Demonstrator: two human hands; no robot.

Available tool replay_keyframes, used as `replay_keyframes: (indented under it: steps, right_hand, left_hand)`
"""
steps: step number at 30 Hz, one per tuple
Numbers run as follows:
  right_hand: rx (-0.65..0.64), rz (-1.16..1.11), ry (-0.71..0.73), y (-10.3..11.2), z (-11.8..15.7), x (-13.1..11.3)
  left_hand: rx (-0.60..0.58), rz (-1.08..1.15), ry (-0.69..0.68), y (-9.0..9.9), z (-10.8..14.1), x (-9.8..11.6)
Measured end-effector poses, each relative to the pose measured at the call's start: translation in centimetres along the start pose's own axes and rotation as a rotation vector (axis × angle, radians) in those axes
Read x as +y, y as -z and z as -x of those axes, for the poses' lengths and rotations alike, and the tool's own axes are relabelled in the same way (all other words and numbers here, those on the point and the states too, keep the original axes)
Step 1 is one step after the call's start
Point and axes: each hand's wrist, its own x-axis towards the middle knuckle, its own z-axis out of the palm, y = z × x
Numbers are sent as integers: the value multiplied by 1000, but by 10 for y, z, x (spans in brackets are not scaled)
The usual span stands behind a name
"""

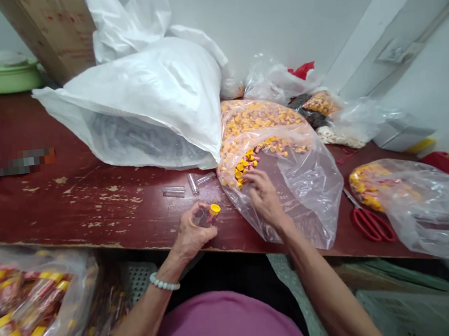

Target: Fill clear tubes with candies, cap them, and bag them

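Observation:
My left hand [193,230] is closed around clear plastic tubes, one of them with a yellow cap [215,209] and something reddish under it. My right hand [263,193] is at the mouth of a clear plastic bag [311,196], its fingers bent against small yellow-capped pieces with red parts [243,170]. Whether a piece is between those fingertips is hidden. Just beyond my left hand, a few empty clear tubes [174,191] lie on the dark red table [52,213].
A large white sack [152,90] holding clear tubes lies open behind. Red-handled scissors [370,222] and another bag of yellow pieces [374,184] are at right. At lower left, a lined container holds several filled yellow-capped tubes [11,313]. A green basin [2,76] stands far left.

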Motion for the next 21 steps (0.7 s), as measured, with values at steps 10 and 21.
replay_keyframes:
  steps: [10, 21]
  right_hand:
    - [134, 125, -329, 1, 3, 65]
    - [-210, -239, 150, 18, 20, -78]
  left_hand:
    - [1, 56, 32, 2, -1, 4]
    - [-93, -237, -154, -7, -1, 3]
